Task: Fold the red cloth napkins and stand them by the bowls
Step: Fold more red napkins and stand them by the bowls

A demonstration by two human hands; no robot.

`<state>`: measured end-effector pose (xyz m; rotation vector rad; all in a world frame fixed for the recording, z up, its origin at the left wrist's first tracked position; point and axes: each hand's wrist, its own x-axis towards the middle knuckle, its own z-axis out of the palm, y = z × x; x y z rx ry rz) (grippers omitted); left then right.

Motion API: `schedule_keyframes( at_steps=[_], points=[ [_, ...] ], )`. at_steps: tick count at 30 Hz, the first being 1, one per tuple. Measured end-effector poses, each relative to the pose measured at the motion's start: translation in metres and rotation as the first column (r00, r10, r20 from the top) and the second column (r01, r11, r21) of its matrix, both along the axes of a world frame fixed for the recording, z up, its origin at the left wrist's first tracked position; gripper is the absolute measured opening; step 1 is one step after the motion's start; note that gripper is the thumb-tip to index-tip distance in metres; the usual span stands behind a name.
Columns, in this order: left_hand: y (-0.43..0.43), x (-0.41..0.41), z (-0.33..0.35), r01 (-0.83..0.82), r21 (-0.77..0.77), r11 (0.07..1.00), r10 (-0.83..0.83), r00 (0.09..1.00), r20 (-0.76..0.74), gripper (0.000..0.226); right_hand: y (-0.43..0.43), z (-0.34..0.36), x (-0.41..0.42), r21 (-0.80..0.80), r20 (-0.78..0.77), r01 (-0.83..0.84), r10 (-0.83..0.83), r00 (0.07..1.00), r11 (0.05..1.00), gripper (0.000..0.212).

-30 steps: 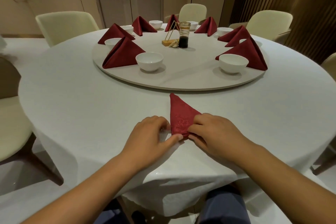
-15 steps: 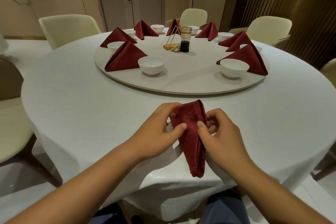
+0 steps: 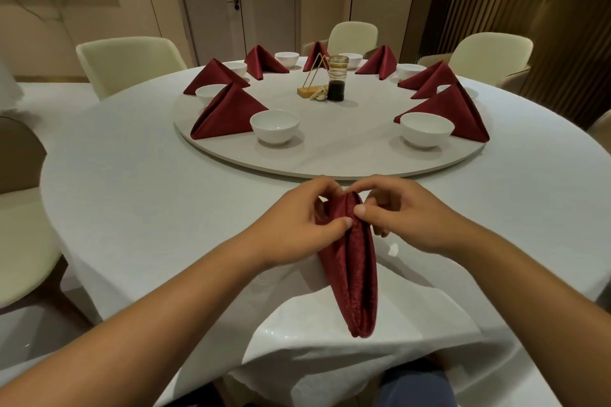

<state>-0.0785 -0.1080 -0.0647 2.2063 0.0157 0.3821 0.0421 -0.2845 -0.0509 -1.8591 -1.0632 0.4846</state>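
A folded red napkin (image 3: 357,277) hangs over the near edge of the white table, its lower tip pointing toward me. My left hand (image 3: 304,218) and my right hand (image 3: 403,215) both pinch its upper end, thumbs pressed on the fold. On the round turntable (image 3: 330,155) stand several folded red napkins, each next to a white bowl. The nearest pairs are a napkin (image 3: 228,114) by a bowl (image 3: 274,125) on the left, and a napkin (image 3: 453,112) by a bowl (image 3: 426,129) on the right.
A dark sauce jar (image 3: 336,82) and a small wooden stand (image 3: 309,84) sit at the turntable's middle. Cream chairs (image 3: 129,63) ring the table. The white tablecloth (image 3: 132,192) drapes over the near edge above my knees.
The napkin lay flat as a triangle on the table a second ago. Both hands have lifted it, folded it lengthwise, and raised its top end toward the turntable.
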Motion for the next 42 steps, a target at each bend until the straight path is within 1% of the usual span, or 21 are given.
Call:
schedule_keyframes(
  at_steps=[3,6,8,11,13,15,18,21,23,25,28,32,36,38,42],
  points=[
    [0.006,0.004,-0.002,0.051,-0.029,0.998,-0.051,0.999,0.002,0.019,0.003,0.004,0.008,-0.050,0.021,-0.107,0.108,0.994,0.993,0.024],
    [0.011,0.007,-0.001,0.093,-0.025,0.995,-0.092,0.996,0.012,0.021,0.007,0.002,0.017,-0.065,0.031,-0.169,0.171,0.985,0.983,0.013],
    [0.014,0.012,0.002,0.111,0.001,0.994,-0.111,0.993,0.025,0.022,0.008,0.002,0.024,-0.045,0.039,-0.165,0.166,0.985,0.985,0.021],
    [0.023,0.030,0.018,0.122,0.071,0.990,-0.126,0.990,0.056,0.022,0.014,0.015,0.041,0.002,0.084,-0.131,0.131,0.988,0.991,0.026],
    [0.036,0.057,0.035,0.117,0.096,0.989,-0.125,0.988,0.087,0.023,0.026,0.029,0.063,0.030,0.129,-0.085,0.080,0.988,0.996,0.020],
    [0.053,0.092,0.050,0.088,0.128,0.988,-0.100,0.991,0.091,0.024,0.044,0.044,0.094,0.044,0.136,-0.006,0.000,0.991,0.999,0.014],
    [0.077,0.148,0.066,0.049,0.132,0.990,-0.055,0.998,0.039,0.023,0.073,0.058,0.140,0.022,0.088,0.114,-0.115,0.989,0.993,0.016],
    [0.096,0.196,0.066,0.021,0.113,0.993,-0.020,1.000,-0.007,0.019,0.099,0.057,0.182,-0.030,0.071,0.180,-0.178,0.982,0.983,0.018],
    [0.106,0.220,0.061,0.001,0.161,0.987,0.006,0.999,-0.044,0.019,0.112,0.052,0.204,-0.065,0.067,0.213,-0.209,0.976,0.975,0.018],
    [0.114,0.239,0.054,-0.013,0.216,0.976,0.034,0.995,-0.091,0.021,0.122,0.046,0.220,-0.094,0.073,0.240,-0.233,0.970,0.966,0.019],
    [0.118,0.256,0.048,-0.046,0.222,0.974,0.077,0.988,-0.132,0.027,0.132,0.039,0.236,-0.118,0.081,0.271,-0.263,0.961,0.955,0.019],
    [0.119,0.265,0.046,-0.098,0.229,0.969,0.128,0.984,-0.120,0.028,0.139,0.037,0.245,-0.124,0.098,0.290,-0.279,0.955,0.949,0.018],
    [0.116,0.261,0.041,-0.123,0.294,0.948,0.151,0.986,-0.076,0.041,0.139,0.030,0.240,-0.124,0.144,0.309,-0.291,0.946,0.943,0.022],
    [0.113,0.257,0.035,-0.128,0.324,0.937,0.155,0.986,-0.058,0.050,0.137,0.027,0.235,-0.122,0.149,0.313,-0.294,0.944,0.942,0.031],
    [0.107,0.244,0.028,-0.146,0.382,0.912,0.183,0.981,-0.060,0.077,0.129,0.016,0.222,-0.075,0.148,0.365,-0.352,0.924,0.928,0.054]
  ],
)
